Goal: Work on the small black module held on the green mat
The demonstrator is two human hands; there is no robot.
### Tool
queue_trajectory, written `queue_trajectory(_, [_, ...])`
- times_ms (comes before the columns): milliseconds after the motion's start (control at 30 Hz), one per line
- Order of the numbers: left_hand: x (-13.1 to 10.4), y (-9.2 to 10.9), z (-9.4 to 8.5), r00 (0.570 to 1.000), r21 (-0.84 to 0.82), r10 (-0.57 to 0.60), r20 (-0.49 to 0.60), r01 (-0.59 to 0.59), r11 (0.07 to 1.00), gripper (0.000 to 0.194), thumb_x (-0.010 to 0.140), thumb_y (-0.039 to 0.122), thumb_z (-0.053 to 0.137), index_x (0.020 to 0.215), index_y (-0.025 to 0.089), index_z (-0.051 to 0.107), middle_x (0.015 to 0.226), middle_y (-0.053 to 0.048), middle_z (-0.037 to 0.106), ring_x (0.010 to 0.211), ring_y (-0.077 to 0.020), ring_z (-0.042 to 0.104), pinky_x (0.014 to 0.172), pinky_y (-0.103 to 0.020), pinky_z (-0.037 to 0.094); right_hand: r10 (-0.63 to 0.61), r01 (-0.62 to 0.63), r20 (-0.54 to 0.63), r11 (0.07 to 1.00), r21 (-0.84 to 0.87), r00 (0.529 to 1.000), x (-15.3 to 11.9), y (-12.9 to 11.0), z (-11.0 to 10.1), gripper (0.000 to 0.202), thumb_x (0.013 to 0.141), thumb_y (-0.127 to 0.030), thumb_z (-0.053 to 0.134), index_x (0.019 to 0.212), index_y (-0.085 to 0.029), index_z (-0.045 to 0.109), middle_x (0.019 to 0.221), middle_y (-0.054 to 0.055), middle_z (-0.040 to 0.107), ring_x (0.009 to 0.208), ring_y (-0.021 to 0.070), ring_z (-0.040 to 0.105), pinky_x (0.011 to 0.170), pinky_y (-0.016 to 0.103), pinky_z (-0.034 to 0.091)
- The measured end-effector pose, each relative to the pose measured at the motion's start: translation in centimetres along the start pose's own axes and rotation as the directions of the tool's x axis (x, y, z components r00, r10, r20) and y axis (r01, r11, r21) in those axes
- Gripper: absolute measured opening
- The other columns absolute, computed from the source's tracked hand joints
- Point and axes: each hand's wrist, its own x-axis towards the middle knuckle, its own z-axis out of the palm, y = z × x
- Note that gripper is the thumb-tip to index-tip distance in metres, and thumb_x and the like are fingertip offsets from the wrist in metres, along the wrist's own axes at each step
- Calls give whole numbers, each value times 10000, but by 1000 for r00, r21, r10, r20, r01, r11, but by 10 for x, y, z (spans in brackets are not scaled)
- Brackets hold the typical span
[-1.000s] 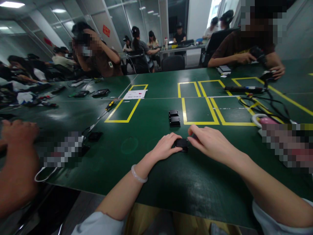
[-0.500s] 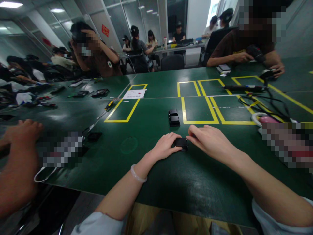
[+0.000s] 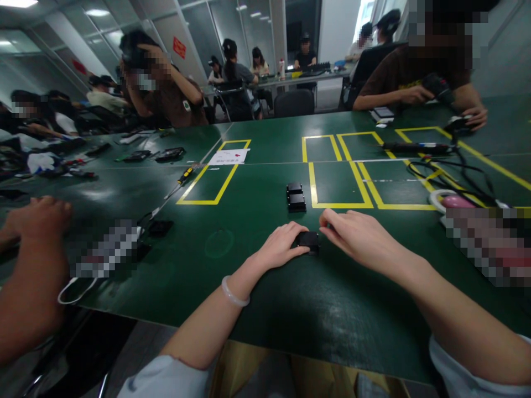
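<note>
Gripping a small, black, rectangular plastic-looking block between the thumb and fingers of the left hand, on the glossy dark-green counter, probably to steady it beside the curled fingers of the right hand, just off its right edge. Having two similar black blocks beyond the fingertips, perhaps set clear of handling. Cannot tell a bare right-hand pinch from one on some tiny piece, nor see the block's left end under the left fingers.

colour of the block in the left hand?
Black. The block in the left hand shows best in the head view.
</note>
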Motion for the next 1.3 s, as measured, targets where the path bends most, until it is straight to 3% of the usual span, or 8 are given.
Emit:
queue_trajectory(133, [0,0,1,1000,11,4,-4,-4,1000,346,902,419,598,1171,212,526,1150,-69,576,1037,-244,565,909,-378,454,3,-1,-25,998,58,1000,-3,0,0,153,941,-259,397,1051,-189,475,799,31,648,695,190,596,613,283,343])
queue_trajectory(300, [0,-2,2,1000,11,6,-9,-6,1000,349,900,418,598,1175,214,527,1156,-70,575,1053,-249,561,923,-389,449,19,-18,-12,999,38,1000,0,-1,0,174,964,-350,406,931,-205,496,725,20,637,657,191,585,597,282,326])
queue_trajectory(567, [0,0,0,1000,18,15,-2,-15,1000,348,908,419,589,1178,210,523,1152,-71,576,1047,-248,562,914,-386,450,-9,10,-34,999,37,999,-2,4,2,107,942,-248,404,1003,-197,476,798,25,638,696,188,599,606,282,336])
queue_trajectory(767, [0,-1,1,1000,27,8,-7,-8,1000,363,908,435,585,1186,210,524,1153,-72,574,1034,-246,562,907,-385,453,11,-11,-26,1000,-18,1000,0,2,1,180,968,-354,407,920,-204,495,747,26,651,666,198,595,602,293,326])
queue_trajectory(1033, [0,0,1,1000,30,20,-6,-19,999,346,910,428,584,1170,209,524,1140,-69,577,1034,-245,563,906,-382,453,-33,35,-61,999,28,998,-2,0,1,100,923,-233,440,1005,-189,477,797,30,648,713,198,603,630,289,357])
queue_trajectory(1200, [0,-1,1,1000,25,11,-3,-10,1000,351,907,419,592,1180,210,521,1158,-72,576,1044,-246,562,913,-387,452,-11,12,-18,998,55,1000,-1,1,1,146,960,-335,412,941,-205,474,748,19,634,668,200,580,603,293,340])
queue_trajectory(1300, [0,-1,2,1000,22,16,-3,-16,1000,346,905,408,595,1177,208,523,1160,-74,577,1060,-247,558,913,-383,452,-16,16,-1,997,70,1000,-1,3,3,119,962,-292,381,963,-209,466,788,24,640,689,199,584,607,293,339])
